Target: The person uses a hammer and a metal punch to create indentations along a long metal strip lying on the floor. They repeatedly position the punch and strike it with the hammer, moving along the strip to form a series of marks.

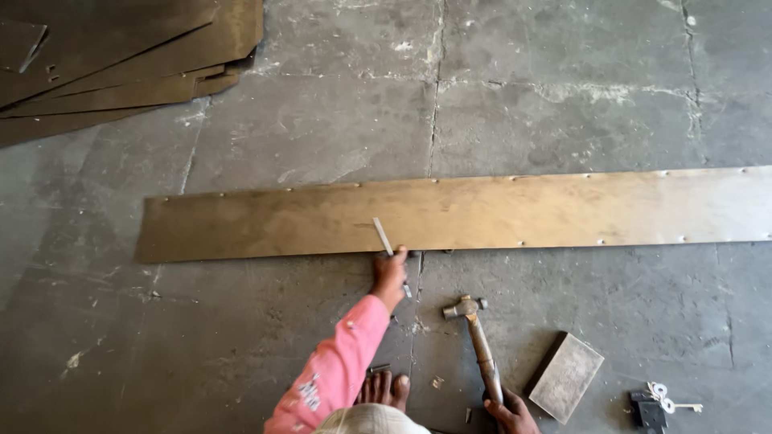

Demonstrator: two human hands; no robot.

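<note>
A long brown metal strip (498, 213) lies flat across the concrete floor, with small rivets or holes along both long edges. My left hand (389, 277), in a pink sleeve, rests at the strip's near edge and holds a thin flat metal rule or scriber (383, 237) that slants up onto the strip. My right hand (510, 414) grips the wooden handle of a ball-peen hammer (476, 337) at the bottom of the view. The hammer's head (464, 307) rests on the floor just below the strip.
A stack of similar dark metal sheets (121, 64) lies at the top left. A small rectangular metal block (565, 376) sits right of the hammer, with a padlock and keys (655, 402) beyond it. My bare toes (384, 390) show at the bottom.
</note>
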